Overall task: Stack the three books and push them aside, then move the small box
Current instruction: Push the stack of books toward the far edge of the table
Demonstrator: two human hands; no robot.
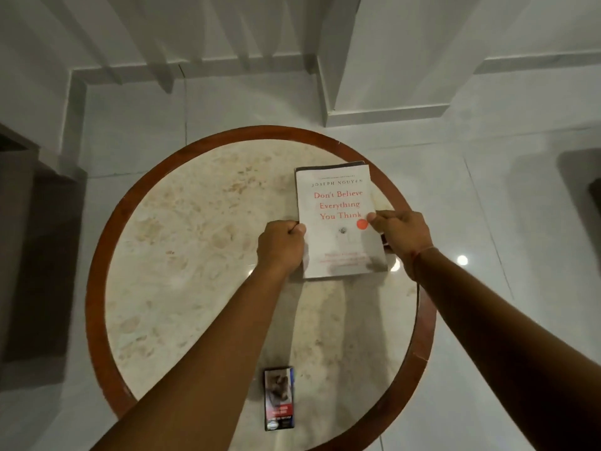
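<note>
A stack of books (338, 242) lies on the right part of the round table (201, 242). Its top book is white with red title lettering; a darker cover edge shows under it along the far side, and how many books lie below is hidden. My left hand (281, 245) grips the stack's left edge, fingers curled. My right hand (398, 234) holds the right edge, thumb on the cover beside an orange dot. A small box (279, 398), dark with a picture and red label, lies near the table's front edge between my forearms.
The table has a pale marbled top and a brown wooden rim (97, 288). Glossy grey floor tiles surround it. A dark piece of furniture (29, 242) stands at the left, white walls and skirting at the back.
</note>
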